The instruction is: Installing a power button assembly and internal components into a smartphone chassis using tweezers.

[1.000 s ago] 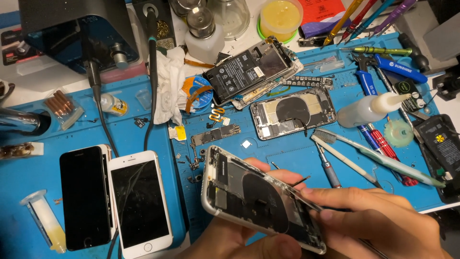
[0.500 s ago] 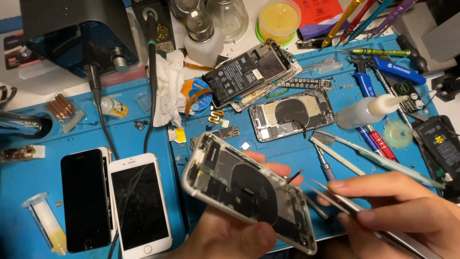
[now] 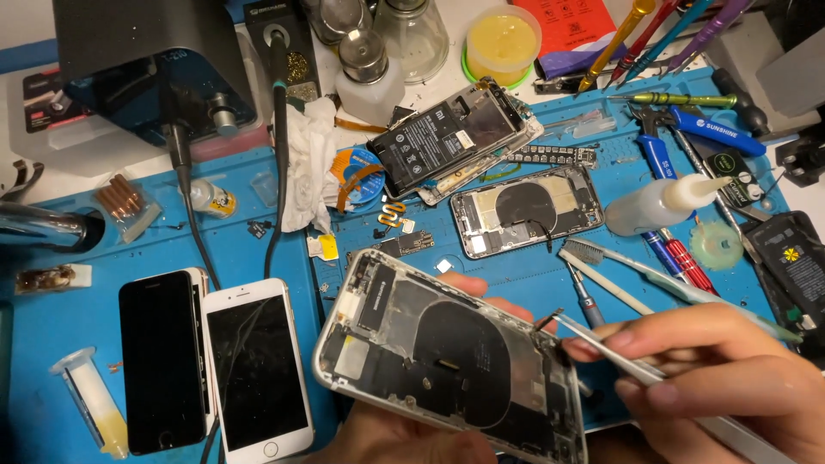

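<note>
Low in the middle of the frame, the left hand (image 3: pixel 404 438) cradles an opened phone housing (image 3: pixel 451 361) from beneath, its fingers curled around the far edge so that only fingertips (image 3: pixel 468 285) show above the rim; most of that hand is hidden under the housing and cut off by the bottom edge. At lower right, the right hand (image 3: pixel 722 378) is pinched closed on a pair of metal tweezers (image 3: pixel 619 357), whose tips sit at the housing's right edge near a small black part that is too small to make out. Phones and phone bodies number six on the blue mat (image 3: pixel 51 335) of the tabletop: the held housing, two whole phones lying side by side at lower left, one black phone (image 3: pixel 163 361) and one white phone (image 3: pixel 258 365) with a cracked screen, a second opened housing (image 3: pixel 526 209) in the centre, and an opened black-backed phone (image 3: pixel 455 133) resting on another frame above it. One syringe (image 3: pixel 90 399) with yellowish fill lies at far lower left. One white squeeze bottle (image 3: pixel 657 206) lies on its side at right, beside one brush (image 3: pixel 662 279) with a pale handle. One yellow tub (image 3: pixel 503 39) stands at the top centre. Several screwdrivers and coloured tools crowd the upper right corner, overlapping so that their count cannot be told. A dark battery (image 3: pixel 791 266) at the right edge is partly cut off.
</note>
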